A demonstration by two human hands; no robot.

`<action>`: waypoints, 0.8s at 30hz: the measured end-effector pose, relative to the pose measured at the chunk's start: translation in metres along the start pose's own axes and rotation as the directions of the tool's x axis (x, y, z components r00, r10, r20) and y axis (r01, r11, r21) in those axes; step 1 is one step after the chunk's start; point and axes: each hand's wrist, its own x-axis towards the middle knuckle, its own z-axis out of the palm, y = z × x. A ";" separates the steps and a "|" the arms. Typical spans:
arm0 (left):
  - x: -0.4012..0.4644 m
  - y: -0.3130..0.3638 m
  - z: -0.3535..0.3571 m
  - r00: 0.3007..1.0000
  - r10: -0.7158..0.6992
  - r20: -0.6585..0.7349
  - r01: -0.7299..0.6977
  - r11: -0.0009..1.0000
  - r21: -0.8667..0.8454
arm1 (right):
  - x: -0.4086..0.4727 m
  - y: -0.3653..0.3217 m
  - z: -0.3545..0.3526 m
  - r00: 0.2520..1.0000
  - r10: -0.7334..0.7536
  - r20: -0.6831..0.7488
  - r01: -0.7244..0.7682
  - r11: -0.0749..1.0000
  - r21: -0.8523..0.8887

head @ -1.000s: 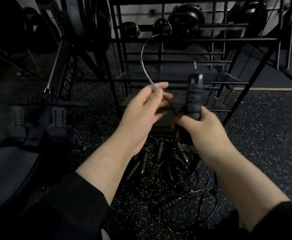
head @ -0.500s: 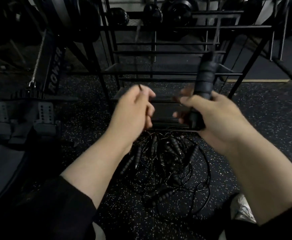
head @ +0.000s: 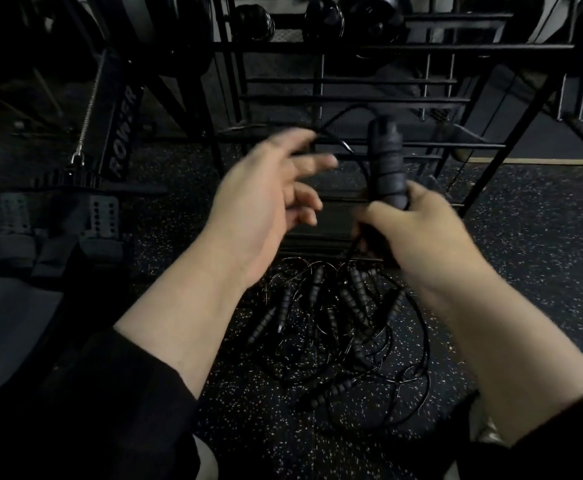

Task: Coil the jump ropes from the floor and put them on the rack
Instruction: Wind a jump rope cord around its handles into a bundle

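Speckled rubber floor (head: 525, 237), dim gym; we note black wire rack (head: 352, 147) ahead. Right hand (head: 418, 233) grips jump rope handles (head: 387, 164) upright before rack. Left hand (head: 265, 188) blurred, fingers loosely spread, cord (head: 338, 117) arching over fingertips; whether pinched, we cannot tell. Remaining jump ropes (head: 335, 320) tangled on floor below hands.

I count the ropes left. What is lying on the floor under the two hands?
A tangled pile of ropes with several black handles on the speckled floor. The hands cover its top edge, so no exact count.
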 end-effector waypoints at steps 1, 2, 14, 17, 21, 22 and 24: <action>-0.003 -0.004 0.002 0.996 -0.066 0.061 0.060 0.994 0.095 | 0.001 -0.005 -0.002 1.000 0.004 0.024 -0.006 0.998 0.067; -0.006 -0.007 0.004 0.983 -0.130 0.130 0.103 0.975 0.198 | 0.002 -0.009 -0.004 0.999 0.009 0.051 -0.015 0.992 0.125; -0.001 -0.046 0.007 0.992 -0.073 0.106 -0.035 0.641 0.767 | -0.001 -0.025 -0.025 0.994 -0.022 0.109 -0.020 0.926 0.376; 0.001 -0.035 0.013 0.995 0.097 0.005 -0.088 0.882 0.463 | 0.001 -0.014 -0.026 0.995 0.045 0.089 -0.065 0.968 0.244; 0.005 -0.022 0.016 0.972 0.222 -0.080 -0.217 0.974 0.068 | 0.003 0.002 -0.019 0.988 0.071 0.140 -0.067 0.997 -0.034; 0.006 -0.020 0.016 0.968 0.237 -0.088 -0.238 0.971 -0.009 | 0.002 0.005 -0.016 0.983 0.085 0.166 -0.071 0.994 -0.089; 0.007 -0.016 0.015 0.964 0.251 -0.092 -0.260 0.959 -0.114 | 0.000 0.010 -0.008 0.970 0.100 0.223 -0.069 0.987 -0.143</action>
